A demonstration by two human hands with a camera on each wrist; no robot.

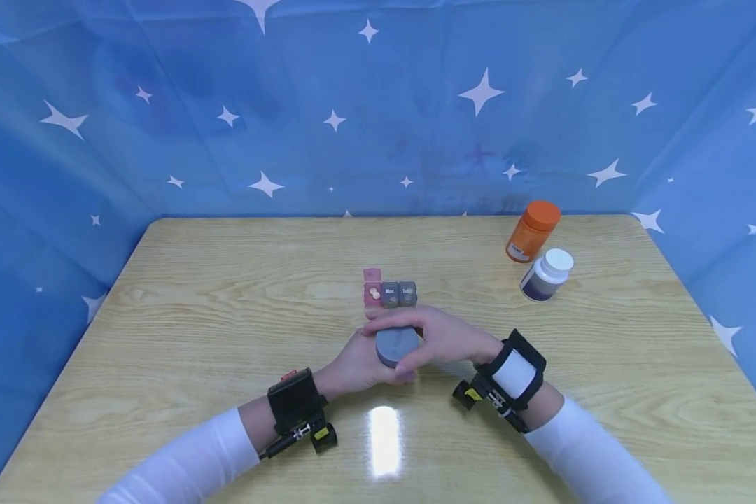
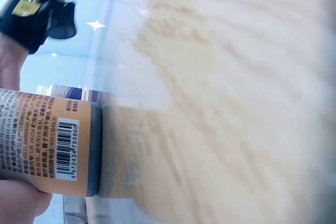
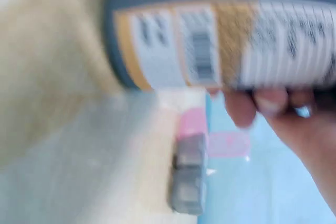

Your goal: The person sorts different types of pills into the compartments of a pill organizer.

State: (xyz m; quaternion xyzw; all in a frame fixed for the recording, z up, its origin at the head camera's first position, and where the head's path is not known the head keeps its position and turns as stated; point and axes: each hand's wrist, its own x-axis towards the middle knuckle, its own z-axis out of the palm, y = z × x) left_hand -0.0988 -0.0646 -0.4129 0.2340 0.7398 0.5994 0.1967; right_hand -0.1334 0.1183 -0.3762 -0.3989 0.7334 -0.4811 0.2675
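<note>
A pill bottle (image 2: 68,114) with a grey base and an orange and white barcoded label stands near the middle of the table, its round grey cap (image 1: 397,346) facing up in the head view. My left hand (image 1: 358,365) grips the bottle's body from the left. From the right, my right hand (image 1: 444,337) curls thumb and fingers round the cap. Just beyond both hands lies a small pill organizer (image 1: 390,295). Its pink compartment (image 1: 372,297) has the lid (image 1: 372,274) raised and pale tablets inside; two grey compartments beside it have their lids down.
At the back right of the wooden table (image 1: 239,294) stand an orange bottle (image 1: 530,234) with an orange lid and a white bottle (image 1: 547,276) with a dark label. A blue star-patterned cloth (image 1: 403,91) hangs behind the table and along its sides.
</note>
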